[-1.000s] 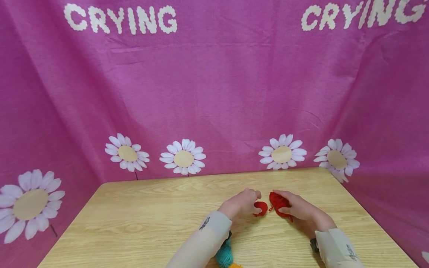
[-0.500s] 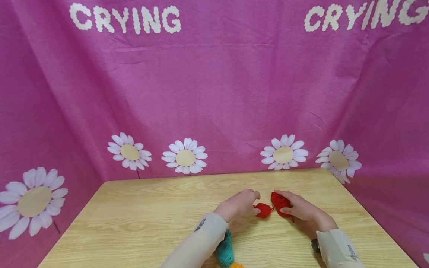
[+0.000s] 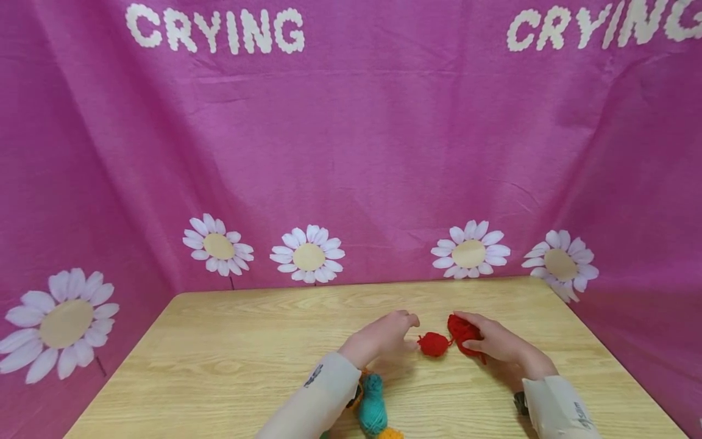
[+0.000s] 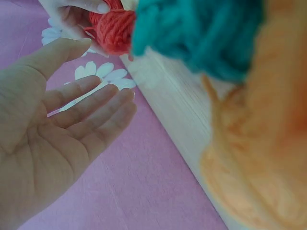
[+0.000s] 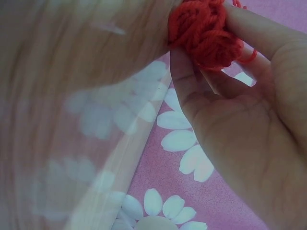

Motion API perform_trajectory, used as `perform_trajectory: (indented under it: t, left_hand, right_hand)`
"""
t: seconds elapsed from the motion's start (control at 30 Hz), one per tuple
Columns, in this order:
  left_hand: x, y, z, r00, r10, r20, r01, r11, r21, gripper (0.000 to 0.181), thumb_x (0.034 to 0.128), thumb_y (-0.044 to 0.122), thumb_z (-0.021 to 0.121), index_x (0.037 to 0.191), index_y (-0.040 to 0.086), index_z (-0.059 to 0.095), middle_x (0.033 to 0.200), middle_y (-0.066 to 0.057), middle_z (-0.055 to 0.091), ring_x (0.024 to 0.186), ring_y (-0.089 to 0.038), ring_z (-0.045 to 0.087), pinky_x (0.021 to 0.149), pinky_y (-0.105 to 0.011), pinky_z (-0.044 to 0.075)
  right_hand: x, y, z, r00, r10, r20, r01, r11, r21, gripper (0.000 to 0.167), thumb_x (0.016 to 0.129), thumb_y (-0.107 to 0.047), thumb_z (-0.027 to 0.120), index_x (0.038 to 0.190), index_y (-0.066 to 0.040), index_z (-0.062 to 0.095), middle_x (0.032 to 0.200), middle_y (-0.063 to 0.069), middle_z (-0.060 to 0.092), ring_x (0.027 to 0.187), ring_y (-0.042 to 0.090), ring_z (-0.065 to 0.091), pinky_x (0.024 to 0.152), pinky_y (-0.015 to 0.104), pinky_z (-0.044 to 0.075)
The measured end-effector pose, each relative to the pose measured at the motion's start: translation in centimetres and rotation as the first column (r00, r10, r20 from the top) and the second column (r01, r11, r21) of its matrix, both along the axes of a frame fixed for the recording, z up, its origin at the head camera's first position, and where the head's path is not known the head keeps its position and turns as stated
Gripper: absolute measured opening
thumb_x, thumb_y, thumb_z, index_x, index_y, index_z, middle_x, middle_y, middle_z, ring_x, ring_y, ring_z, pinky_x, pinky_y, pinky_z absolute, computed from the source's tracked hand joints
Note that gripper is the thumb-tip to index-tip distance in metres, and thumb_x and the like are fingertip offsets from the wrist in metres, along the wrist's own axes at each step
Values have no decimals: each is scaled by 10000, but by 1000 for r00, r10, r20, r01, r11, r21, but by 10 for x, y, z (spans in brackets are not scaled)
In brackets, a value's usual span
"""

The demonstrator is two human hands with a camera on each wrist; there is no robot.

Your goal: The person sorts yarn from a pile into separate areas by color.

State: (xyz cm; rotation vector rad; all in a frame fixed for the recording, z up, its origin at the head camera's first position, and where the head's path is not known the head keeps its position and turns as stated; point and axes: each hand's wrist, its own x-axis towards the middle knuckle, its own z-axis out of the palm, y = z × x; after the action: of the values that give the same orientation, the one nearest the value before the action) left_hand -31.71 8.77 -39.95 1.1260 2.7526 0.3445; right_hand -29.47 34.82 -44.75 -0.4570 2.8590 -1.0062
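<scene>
In the head view two bundles of red yarn lie toward the right of the wooden table. My left hand (image 3: pixel 384 335) is just left of the smaller red ball (image 3: pixel 434 344), fingers spread and apart from it; the left wrist view shows the empty palm (image 4: pixel 62 129). My right hand (image 3: pixel 501 342) grips the larger red bundle (image 3: pixel 464 334) between thumb and fingers. In the right wrist view the red yarn (image 5: pixel 204 33) sits at the fingertips of the right hand (image 5: pixel 240 115).
Near my left forearm lie a teal yarn bundle (image 3: pixel 373 407) and orange yarn (image 3: pixel 390 433) on the wooden table (image 3: pixel 247 353). A bit of green shows beside the left sleeve. A pink cloth (image 3: pixel 351 152) with daisies and lettering hangs behind the table.
My left hand has let go of the smaller red ball and moved left, uncovering more of the ball and the teal yarn. My right hand still grips the larger bundle.
</scene>
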Motion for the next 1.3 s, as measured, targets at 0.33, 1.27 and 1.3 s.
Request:
perform_trajectory:
  t: [0.33, 1.27, 1.3]
  left_hand:
    - [6, -33, 1, 999, 38, 36, -39, 998, 44, 427, 938, 277, 663, 1309, 85, 575, 1305, -77, 600, 1109, -159, 613, 972, -263, 510]
    - [16, -93, 14, 998, 49, 25, -53, 979, 195, 358, 937, 246, 664, 1243, 66, 617, 1247, -99, 628, 1101, -232, 627, 894, -256, 534]
    - [16, -93, 17, 999, 42, 13, -43, 980, 195, 356, 935, 248, 666, 1238, 66, 620, 1240, -93, 633, 1094, -222, 629, 895, -253, 534]
  right_hand:
    - [-2, 1, -2, 1000, -9, 9, 9, 1000, -8, 656, 886, -115, 689, 1448, 39, 388, 1366, 306, 480, 1153, 421, 510, 954, 561, 489]
    - [-4, 2, -3, 1000, 14, -11, -14, 1000, 20, 671, 875, -129, 702, 1438, 58, 387, 1340, 322, 494, 1137, 428, 523, 943, 565, 490]
    - [-3, 2, -2, 1000, 12, -7, -12, 1000, 19, 671, 877, -128, 701, 1440, 55, 386, 1343, 319, 493, 1139, 425, 522, 944, 561, 491]
